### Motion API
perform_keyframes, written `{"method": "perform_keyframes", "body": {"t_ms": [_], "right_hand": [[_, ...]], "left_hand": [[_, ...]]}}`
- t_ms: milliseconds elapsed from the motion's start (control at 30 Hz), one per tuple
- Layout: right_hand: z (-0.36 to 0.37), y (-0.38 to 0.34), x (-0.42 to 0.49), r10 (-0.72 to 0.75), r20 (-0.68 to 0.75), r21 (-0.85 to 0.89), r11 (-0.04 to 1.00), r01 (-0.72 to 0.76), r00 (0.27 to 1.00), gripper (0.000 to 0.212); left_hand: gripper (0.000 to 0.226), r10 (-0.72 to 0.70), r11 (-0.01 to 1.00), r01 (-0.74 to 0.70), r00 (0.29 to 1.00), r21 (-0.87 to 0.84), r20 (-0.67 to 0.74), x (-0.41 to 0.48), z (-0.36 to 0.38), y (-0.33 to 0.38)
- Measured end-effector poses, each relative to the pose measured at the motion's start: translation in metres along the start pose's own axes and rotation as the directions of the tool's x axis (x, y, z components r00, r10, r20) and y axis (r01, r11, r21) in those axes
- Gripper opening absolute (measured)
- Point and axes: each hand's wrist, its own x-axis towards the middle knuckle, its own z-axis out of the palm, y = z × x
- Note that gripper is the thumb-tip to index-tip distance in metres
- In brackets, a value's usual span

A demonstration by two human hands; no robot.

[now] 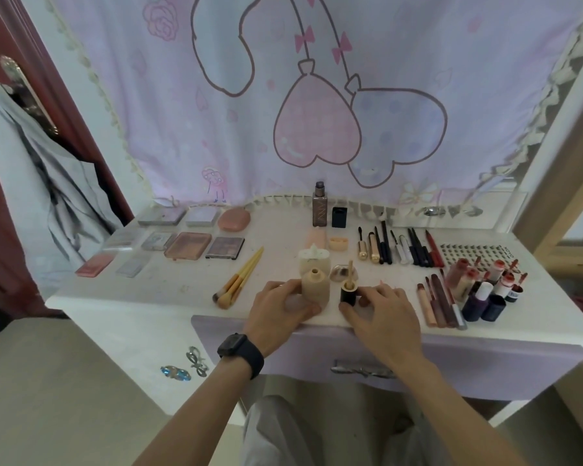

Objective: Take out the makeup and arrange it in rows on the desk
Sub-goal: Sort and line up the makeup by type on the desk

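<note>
On the white desk my left hand grips a beige foundation bottle with its neck uncovered, standing near the front edge. Just right of it, my right hand pinches a black cap with a wand sticking up from it. Palettes lie in rows at the left. Pencils and mascaras line up at the right, with lip products in front of them.
Makeup brushes lie left of my hands. A white bottle, a tall brown bottle and a black cap stand behind. A lilac drawer front sits below the desk edge. A pink curtain hangs behind; a door is at the left.
</note>
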Motion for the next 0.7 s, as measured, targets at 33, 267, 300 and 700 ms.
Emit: {"method": "perform_keyframes", "body": {"t_ms": [33, 267, 300, 700], "right_hand": [[0.000, 0.000, 0.000, -0.001, -0.002, -0.003, 1.000, 0.001, 1.000, 0.034], [-0.001, 0.003, -0.001, -0.015, 0.015, 0.010, 1.000, 0.015, 1.000, 0.040], [-0.002, 0.004, -0.002, -0.020, 0.014, 0.017, 1.000, 0.020, 1.000, 0.043], [0.010, 0.015, -0.026, -0.173, -0.096, -0.181, 0.971, 0.154, 0.980, 0.063]], "left_hand": [[0.047, -0.006, 1.000, 0.006, 1.000, -0.002, 0.004, 0.000, 0.000, 0.000], [0.054, 0.053, 0.998, -0.053, 0.998, 0.024, -0.014, -0.007, -0.003, 0.001], [0.054, 0.084, 0.996, -0.082, 0.996, 0.042, -0.033, -0.009, -0.006, -0.002], [0.039, -0.053, 0.892, 0.147, 0.973, 0.427, -0.225, 0.000, -0.048, -0.042]]}}
